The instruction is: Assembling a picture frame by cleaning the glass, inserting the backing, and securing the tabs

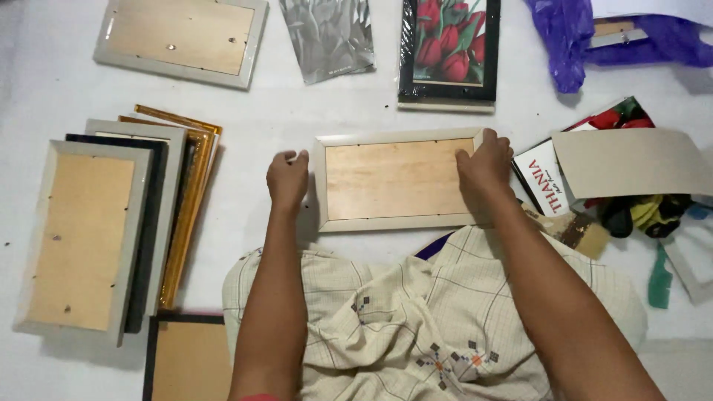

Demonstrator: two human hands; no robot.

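At far left of frame, a stack of overlapping picture frames lying face-down point(96, 230) is seen on the white floor point(260, 122): pale wood-backed one on top, black, grey and gold mouldings fanned out beneath. Upper left, a separate pale frame with brown backing board point(180, 38) lies face-down. Bottom left, a black-edged frame with tan backing point(186, 360) is cut off by the frame edge.

Centre-left, the left hand point(287, 180) is curled w/ fingertips pressed vs. the left short edge of the cream rectangular frame with plywood back point(395, 180), which lies flat, face-down, at centre, just above the checked cream cloth point(416, 319) over the lap. Top centre, a crinkled silver foil sheet point(327, 37) is laid beside a black-framed print of red tulips point(449, 48).

Centre-right, the right hand point(486, 167) is set on the frame's right end, fingers bent over its upper right corner, gripping it. Right side: a grey cardboard sheet point(631, 162) over printed paper inserts; upper right, a purple plastic bag point(572, 37).
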